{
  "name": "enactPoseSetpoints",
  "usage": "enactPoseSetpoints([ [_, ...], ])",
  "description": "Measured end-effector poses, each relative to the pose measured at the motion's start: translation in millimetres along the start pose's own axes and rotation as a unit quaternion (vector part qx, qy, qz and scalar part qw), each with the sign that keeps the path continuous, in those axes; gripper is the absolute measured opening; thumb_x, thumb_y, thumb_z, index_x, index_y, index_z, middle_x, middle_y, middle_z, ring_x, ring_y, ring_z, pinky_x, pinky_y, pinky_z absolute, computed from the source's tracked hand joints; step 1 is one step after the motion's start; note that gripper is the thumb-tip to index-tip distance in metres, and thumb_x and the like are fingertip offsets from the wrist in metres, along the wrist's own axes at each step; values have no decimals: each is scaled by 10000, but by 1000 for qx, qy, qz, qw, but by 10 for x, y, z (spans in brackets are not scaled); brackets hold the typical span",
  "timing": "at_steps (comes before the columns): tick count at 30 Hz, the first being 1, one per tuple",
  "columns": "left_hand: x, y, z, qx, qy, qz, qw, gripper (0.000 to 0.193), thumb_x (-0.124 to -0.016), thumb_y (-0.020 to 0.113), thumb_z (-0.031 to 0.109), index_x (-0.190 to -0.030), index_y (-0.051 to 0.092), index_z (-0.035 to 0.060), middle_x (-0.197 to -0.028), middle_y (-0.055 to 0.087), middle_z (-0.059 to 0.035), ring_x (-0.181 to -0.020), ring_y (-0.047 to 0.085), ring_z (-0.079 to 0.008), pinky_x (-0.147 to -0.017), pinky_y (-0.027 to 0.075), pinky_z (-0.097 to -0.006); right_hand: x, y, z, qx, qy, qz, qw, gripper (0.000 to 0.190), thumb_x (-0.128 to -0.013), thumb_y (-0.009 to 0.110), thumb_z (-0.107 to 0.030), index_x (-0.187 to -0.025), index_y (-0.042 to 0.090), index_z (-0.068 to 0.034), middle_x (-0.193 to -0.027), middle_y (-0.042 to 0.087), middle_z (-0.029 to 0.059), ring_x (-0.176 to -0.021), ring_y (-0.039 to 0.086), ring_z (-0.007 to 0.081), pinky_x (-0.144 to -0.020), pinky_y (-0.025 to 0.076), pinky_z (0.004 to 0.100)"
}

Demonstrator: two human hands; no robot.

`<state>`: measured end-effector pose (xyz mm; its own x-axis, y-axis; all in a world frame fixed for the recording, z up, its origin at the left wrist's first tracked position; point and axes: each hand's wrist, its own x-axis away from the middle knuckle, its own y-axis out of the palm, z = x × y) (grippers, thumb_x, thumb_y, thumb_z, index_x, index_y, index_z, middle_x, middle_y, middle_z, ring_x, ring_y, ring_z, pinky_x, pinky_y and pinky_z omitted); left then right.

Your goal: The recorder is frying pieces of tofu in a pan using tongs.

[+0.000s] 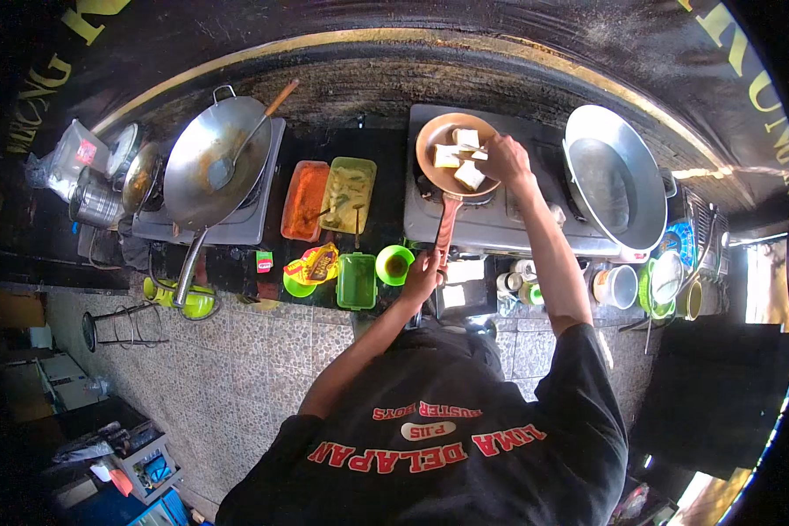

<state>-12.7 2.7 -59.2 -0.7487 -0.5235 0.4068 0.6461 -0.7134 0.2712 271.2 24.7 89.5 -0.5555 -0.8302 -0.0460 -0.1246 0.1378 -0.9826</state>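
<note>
A brown frying pan [427, 167] sits on the left burner of a two-burner gas stove [532, 217], holding several square white pieces, seemingly bread [469, 175], with browned edges. My left hand [423, 276] is closed around the end of the pan's wood-patterned handle [446, 227]. Over the pan's right side is my right hand [507, 160], its fingertips pinched on one tilted bread piece [478, 155]; the fingers partly hide it. Below the handle, a dark tray [477, 306] carries more white pieces [465, 270].
To the left, a large wok [187, 164] with a ladle [222, 172] rests on another stove [269, 197]. Between the stoves lie tubs of red paste [306, 197] and yellowish food [348, 191]. A green cup [394, 264] stands near my left hand. At right is a big metal pan [615, 177].
</note>
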Motion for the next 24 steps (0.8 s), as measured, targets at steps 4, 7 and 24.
enactPoseSetpoints([
  [4,-13,-17,-37,-5,2,0,1000,356,-1024,456,419,-1047,522,70,-816,627,-48,-529,471,-62,-478,372,-214,74,244,7,-55,26,-10,998,316,-707,745,-279,-861,710,-5,-812,695,221,-809,700,349,-744,576,425],
  [7,-19,-6,-26,-10,-10,3,1000,361,-1025,454,417,-1059,522,64,-821,628,-53,-531,474,-63,-477,373,-216,101,376,46,-64,38,-20,997,378,-712,775,-329,-858,704,13,-814,694,232,-819,702,346,-755,578,419],
  [24,8,1,42,15,-19,-1,1000,405,-1008,491,432,-1015,552,31,-802,621,-40,-545,498,-64,-497,389,-208,-94,224,174,125,-24,24,992,137,-745,687,-97,-878,707,-69,-891,714,120,-811,718,272,-688,586,370],
])
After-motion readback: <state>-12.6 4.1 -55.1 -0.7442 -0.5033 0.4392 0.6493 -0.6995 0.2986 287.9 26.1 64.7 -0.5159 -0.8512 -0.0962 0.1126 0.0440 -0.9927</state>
